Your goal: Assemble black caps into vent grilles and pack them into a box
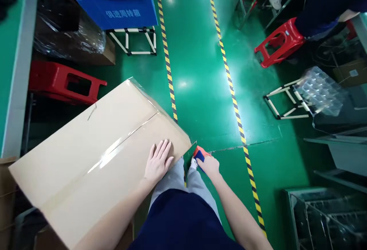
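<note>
**Inspector:** Head view. Where is the left hand?

**Assistant:** The left hand [157, 163] lies open and flat, fingers spread, on the near right corner of the large tan cardboard box [94, 154], which lies tilted in front of the person. A strip of clear glossy tape [120, 146] runs along the box's centre seam.

**Inspector:** And the right hand?

**Assistant:** The right hand [210, 166] is closed around a red and blue handheld tape dispenser [199, 153], just beside the box's right corner, above the green painted floor [200, 70].

**Inspector:** Surroundings?

**Assistant:** A red plastic stool [64, 83] stands left of the box, blue corrugated plastic crates [120, 1] beyond it. Two yellow and black striped floor lines [229, 81] run up the floor. At upper right another person's dark trouser leg [323, 1] is beside a second red plastic stool [279, 41]
</note>
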The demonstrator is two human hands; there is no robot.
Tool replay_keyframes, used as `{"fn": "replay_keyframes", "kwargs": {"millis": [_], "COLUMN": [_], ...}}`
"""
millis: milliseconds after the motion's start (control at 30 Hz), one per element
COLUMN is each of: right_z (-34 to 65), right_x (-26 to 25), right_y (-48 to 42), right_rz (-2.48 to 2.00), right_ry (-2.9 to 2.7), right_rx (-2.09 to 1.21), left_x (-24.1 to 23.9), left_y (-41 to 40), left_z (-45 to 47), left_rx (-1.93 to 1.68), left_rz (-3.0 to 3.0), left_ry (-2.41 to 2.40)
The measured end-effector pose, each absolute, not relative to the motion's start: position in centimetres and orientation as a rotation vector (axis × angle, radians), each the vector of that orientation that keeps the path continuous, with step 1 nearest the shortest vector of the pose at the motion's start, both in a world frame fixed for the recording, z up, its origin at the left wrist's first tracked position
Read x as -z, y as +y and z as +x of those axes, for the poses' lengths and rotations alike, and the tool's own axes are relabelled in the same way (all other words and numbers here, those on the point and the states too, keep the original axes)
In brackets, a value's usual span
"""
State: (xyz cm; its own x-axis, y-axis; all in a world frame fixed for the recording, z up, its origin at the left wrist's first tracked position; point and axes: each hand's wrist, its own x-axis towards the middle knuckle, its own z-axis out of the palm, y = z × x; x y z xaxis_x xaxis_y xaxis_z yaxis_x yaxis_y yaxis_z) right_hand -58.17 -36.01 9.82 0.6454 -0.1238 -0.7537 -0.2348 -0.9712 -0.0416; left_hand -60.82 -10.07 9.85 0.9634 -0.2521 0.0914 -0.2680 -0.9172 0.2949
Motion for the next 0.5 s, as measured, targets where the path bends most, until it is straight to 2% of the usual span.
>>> {"fn": "replay_keyframes", "kwargs": {"millis": [133, 233, 333, 433, 500], "right_z": [-62.2, -65.2, -66.9, -68.3, -69.1], "right_x": [-10.1, -12.2, -14.7, -16.3, -16.7], "right_y": [-38.6, -39.9, -39.0, -36.8, -35.0], "right_rz": [-2.499, -2.123, -1.923, -1.874, -1.877], "right_ry": [0.159, -0.011, -0.104, -0.185, -0.256], "right_rx": [-1.024, -0.847, -0.815, -0.824, -0.851], "left_x": [-9.5, -10.9, -13.2, -15.3, -16.0], "left_y": [-10.2, -11.5, -13.8, -14.5, -13.8], "left_z": [-60.8, -62.4, -65.2, -67.9, -69.5], "left_rx": [-0.127, -0.132, 0.148, 0.487, 0.514], "left_rz": [2.579, 2.236, 1.632, 1.015, 0.895], "left_ry": [-0.263, 0.197, 0.672, 0.763, 0.782]}}
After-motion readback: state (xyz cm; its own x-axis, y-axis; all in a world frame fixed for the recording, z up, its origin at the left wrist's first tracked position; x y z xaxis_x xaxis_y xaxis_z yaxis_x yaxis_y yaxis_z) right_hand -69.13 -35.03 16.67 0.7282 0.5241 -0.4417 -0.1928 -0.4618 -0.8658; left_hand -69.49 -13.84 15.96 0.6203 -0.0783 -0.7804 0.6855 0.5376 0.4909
